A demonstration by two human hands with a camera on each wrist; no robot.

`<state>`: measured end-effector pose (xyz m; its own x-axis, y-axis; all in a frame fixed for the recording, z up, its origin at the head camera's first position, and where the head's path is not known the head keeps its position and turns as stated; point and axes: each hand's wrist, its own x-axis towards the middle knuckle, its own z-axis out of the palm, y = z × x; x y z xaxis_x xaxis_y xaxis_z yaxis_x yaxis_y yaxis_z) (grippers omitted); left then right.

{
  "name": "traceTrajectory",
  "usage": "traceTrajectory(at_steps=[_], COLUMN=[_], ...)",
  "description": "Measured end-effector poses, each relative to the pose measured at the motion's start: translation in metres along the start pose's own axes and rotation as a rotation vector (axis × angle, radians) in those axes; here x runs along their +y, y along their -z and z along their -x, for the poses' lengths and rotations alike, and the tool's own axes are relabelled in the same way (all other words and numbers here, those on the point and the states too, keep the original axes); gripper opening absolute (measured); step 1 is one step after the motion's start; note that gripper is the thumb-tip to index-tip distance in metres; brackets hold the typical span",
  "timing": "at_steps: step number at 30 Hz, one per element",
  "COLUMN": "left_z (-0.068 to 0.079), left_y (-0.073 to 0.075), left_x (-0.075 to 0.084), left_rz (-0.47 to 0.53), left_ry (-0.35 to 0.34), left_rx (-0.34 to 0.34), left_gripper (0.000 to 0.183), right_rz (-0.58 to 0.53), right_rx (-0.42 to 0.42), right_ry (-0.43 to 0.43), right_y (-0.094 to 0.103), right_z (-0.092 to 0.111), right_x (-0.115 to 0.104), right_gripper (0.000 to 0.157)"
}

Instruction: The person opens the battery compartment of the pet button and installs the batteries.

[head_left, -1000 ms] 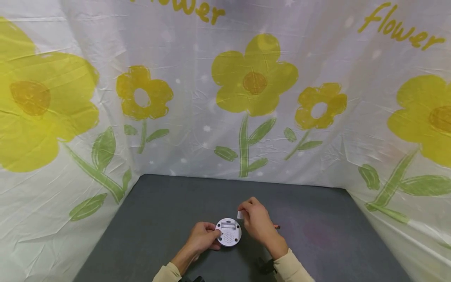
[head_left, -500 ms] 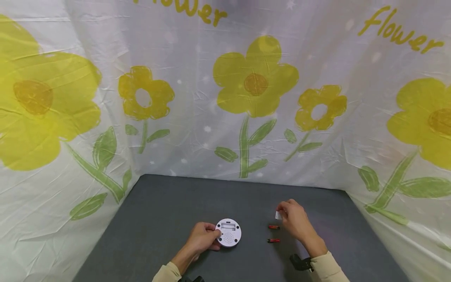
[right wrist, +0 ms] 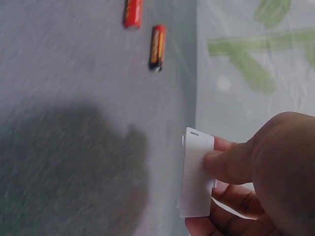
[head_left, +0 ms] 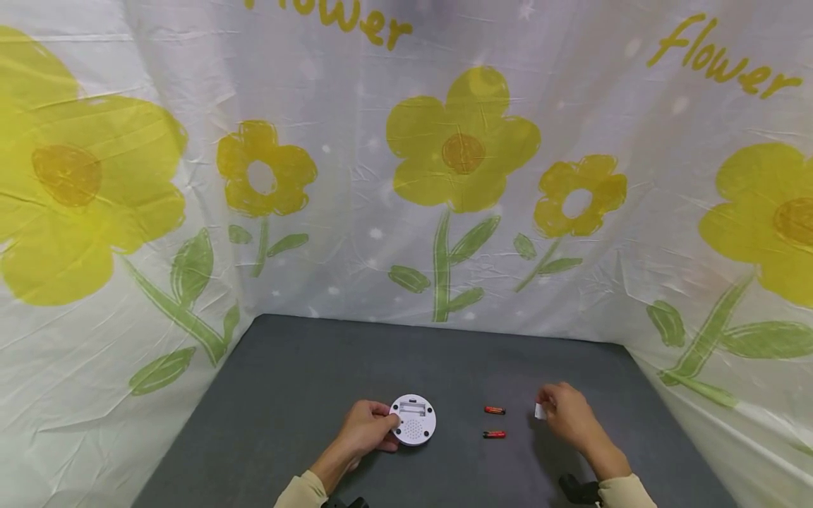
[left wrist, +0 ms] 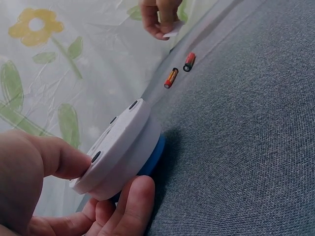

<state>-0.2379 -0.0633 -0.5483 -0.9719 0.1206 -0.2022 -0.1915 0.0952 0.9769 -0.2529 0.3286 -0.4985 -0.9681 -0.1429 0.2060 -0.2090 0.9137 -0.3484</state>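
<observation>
My left hand [head_left: 367, 426] grips the left edge of a round white device [head_left: 416, 429], thumb on its face and fingers beneath. An uncovered battery compartment [head_left: 413, 408], several dark feet and a patch of small holes show on that face. The left wrist view shows a blue part [left wrist: 154, 156] on its underside. Off to the right, my right hand [head_left: 571, 416] pinches a small white battery cover [right wrist: 196, 174] above the table. Between the hands lie two red-and-black batteries, a farther battery [head_left: 495, 410] and a nearer battery [head_left: 494, 434], apart from each other and untouched.
The dark grey cloth-covered table [head_left: 305, 367] spreads under both hands. A white curtain [head_left: 343, 268] printed with yellow flowers hangs along its back and sides.
My right hand has moved right, away from the device, carrying the battery cover past the batteries and lately nearer to me. Both batteries have come into full view. My left hand and the device stay put.
</observation>
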Motion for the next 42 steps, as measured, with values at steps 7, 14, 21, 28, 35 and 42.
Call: traceTrajectory(at_steps=[7, 14, 21, 28, 35, 42], left_z=[-0.001, -0.001, -0.001, -0.002, 0.001, 0.003], left_y=[0.000, -0.001, 0.000, 0.000, 0.000, 0.000], left_x=[0.000, -0.001, -0.002, -0.001, 0.002, 0.003], left_rz=[-0.008, -0.007, 0.005, 0.004, -0.004, -0.013], left_ry=[0.014, 0.006, -0.003, -0.005, 0.004, 0.010], left_rx=[0.008, 0.003, -0.001, 0.004, 0.011, 0.019], left_gripper=[0.032, 0.032, 0.031, 0.030, 0.030, 0.031], right_rz=[0.021, -0.006, -0.006, 0.020, 0.043, 0.014], right_rx=[0.003, -0.057, -0.034, -0.002, 0.012, 0.004], right_ry=[0.026, -0.051, -0.055, -0.039, -0.009, 0.078], right_y=[-0.007, -0.016, -0.023, -0.023, -0.020, -0.024], right_z=[0.008, 0.014, 0.017, 0.017, 0.012, 0.004], right_x=[0.021, 0.032, 0.036, 0.033, 0.013, -0.004], right_gripper=[0.019, 0.019, 0.017, 0.013, 0.014, 0.017])
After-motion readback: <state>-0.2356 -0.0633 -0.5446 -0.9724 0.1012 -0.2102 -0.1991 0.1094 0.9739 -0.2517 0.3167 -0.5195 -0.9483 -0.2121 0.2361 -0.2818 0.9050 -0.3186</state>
